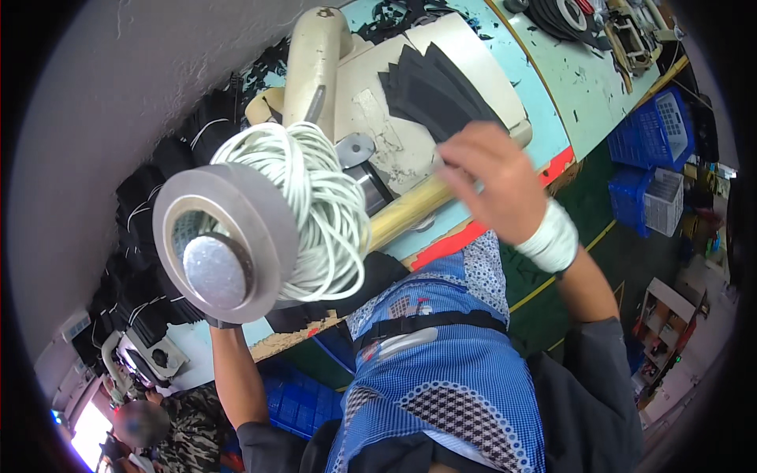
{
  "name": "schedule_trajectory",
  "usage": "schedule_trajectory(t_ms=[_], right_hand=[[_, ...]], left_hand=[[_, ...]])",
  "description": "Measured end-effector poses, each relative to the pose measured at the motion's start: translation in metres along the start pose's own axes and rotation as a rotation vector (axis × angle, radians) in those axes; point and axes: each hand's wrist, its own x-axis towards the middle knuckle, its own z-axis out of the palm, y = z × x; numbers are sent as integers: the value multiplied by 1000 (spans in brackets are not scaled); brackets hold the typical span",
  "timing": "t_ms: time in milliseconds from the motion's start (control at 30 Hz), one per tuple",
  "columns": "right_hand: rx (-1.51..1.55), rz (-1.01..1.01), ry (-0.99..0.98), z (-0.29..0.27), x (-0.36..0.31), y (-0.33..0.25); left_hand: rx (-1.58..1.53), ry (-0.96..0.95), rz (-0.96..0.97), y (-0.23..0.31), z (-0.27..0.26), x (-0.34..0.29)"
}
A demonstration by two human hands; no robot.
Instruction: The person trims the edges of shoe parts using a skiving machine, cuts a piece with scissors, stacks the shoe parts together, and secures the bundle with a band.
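Note:
My right hand (497,181) is over the front edge of a cream sewing machine bed, slightly blurred. Its fingers are stretched out and apart from the thumb, and nothing shows between them. White thread (552,239) is wound round the wrist. Just beyond the fingertips a fanned stack of black fabric pieces (441,94) lies on the bed (371,118). My left forearm (239,378) reaches up under a large roll of tape (175,229), which hides the left hand and its fingers. Dark material (224,323) shows at that wrist.
A big bundle of white cord (323,213) hangs beside the tape roll on the machine's head, blocking the view below. Tied black bundles (150,213) line the wall side. Blue crates (650,130) stand on the floor at right. A person in camouflage (189,426) is at lower left.

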Motion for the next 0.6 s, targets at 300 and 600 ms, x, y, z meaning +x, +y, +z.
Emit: schedule_trajectory(t_ms=[300, 600], right_hand=[[414, 178, -155, 3, 10, -15], [225, 97, -125, 10, 1, -7]], left_hand=[[-649, 116, -349, -41, 17, 26], [14, 2, 122, 97, 58, 46]])
